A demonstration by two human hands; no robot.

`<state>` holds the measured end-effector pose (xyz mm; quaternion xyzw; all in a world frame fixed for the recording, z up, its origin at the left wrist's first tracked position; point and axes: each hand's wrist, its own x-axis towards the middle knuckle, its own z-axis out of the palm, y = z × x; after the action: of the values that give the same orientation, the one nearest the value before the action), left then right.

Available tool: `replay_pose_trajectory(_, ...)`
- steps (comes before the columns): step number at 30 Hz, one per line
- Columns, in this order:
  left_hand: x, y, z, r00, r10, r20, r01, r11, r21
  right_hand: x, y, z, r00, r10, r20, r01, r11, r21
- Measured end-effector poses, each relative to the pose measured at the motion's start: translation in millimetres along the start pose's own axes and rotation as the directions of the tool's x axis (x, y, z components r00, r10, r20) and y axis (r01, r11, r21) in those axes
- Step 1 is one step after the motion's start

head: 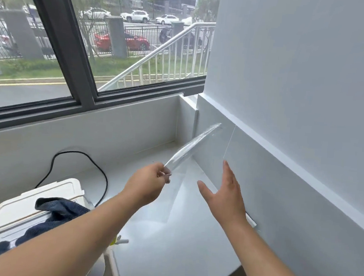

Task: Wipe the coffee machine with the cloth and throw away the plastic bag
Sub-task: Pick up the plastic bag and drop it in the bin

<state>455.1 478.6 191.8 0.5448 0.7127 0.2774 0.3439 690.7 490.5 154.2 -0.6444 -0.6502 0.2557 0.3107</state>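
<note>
Plastic bag [192, 147], flimsy and slippery, pinched at its corner by left hand [149, 184]; right hand [224, 195] open beside it

Bright, even daylight came through the window [79, 49], above and left of the pinching left hand [149, 184]. Shadows were soft. The plastic bag [194, 147] was motion-blurred with faint glare. Wide-angle distortion bent the frame lines.

Probably a kitchen: white counter [169, 235], coffee machine [40, 205], street-facing window [118, 45].
</note>
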Motion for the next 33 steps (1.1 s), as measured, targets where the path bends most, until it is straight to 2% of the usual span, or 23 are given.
replay_pose_trajectory(2, -11, 12, -7, 0.998, 0.014, 0.068, 0.002, 0.976, -0.218, -9, -9, -10, 0.982, 0.139, 0.129, -0.160, 0.972, 0.170)
replay_pose_trajectory(4, -23, 23, -16, 0.985, 0.053, 0.164, 0.012, 0.929, -0.369, -21, -21, -21, 0.935, 0.218, 0.279, -0.305, 0.898, 0.318)
replay_pose_trajectory(7, -43, 36, -29, 0.951, 0.111, 0.288, 0.042, 0.879, -0.475, -45, -38, -36, 0.891, 0.214, 0.401, -0.401, 0.785, 0.472)
replay_pose_trajectory(12, -81, 45, -49, 0.885, 0.209, 0.415, 0.061, 0.833, -0.550, -92, -65, -57, 0.865, 0.151, 0.478, -0.465, 0.598, 0.652)
replay_pose_trajectory(15, -101, 46, -60, 0.869, 0.243, 0.431, 0.040, 0.834, -0.551, -116, -80, -66, 0.895, 0.093, 0.437, -0.424, 0.488, 0.763)
replay_pose_trajectory(17, -113, 46, -64, 0.867, 0.253, 0.429, 0.019, 0.844, -0.536, -132, -90, -73, 0.921, 0.088, 0.379, -0.374, 0.469, 0.800)
replay_pose_trajectory(24, -138, 45, -65, 0.854, 0.314, 0.415, -0.117, 0.893, -0.434, -179, -104, -100, 0.975, 0.197, 0.104, -0.204, 0.603, 0.771)
replay_pose_trajectory(29, -152, 58, -52, 0.805, 0.386, 0.451, -0.210, 0.896, -0.392, -215, -94, -127, 0.972, 0.236, 0.017, -0.175, 0.669, 0.722)
replay_pose_trajectory(31, -160, 67, -43, 0.775, 0.412, 0.480, -0.221, 0.887, -0.405, -226, -87, -138, 0.965, 0.261, -0.021, -0.169, 0.683, 0.711)
replay_pose_trajectory(33, -167, 75, -33, 0.765, 0.410, 0.496, -0.180, 0.876, -0.447, -234, -81, -149, 0.954, 0.295, -0.059, -0.157, 0.653, 0.741)
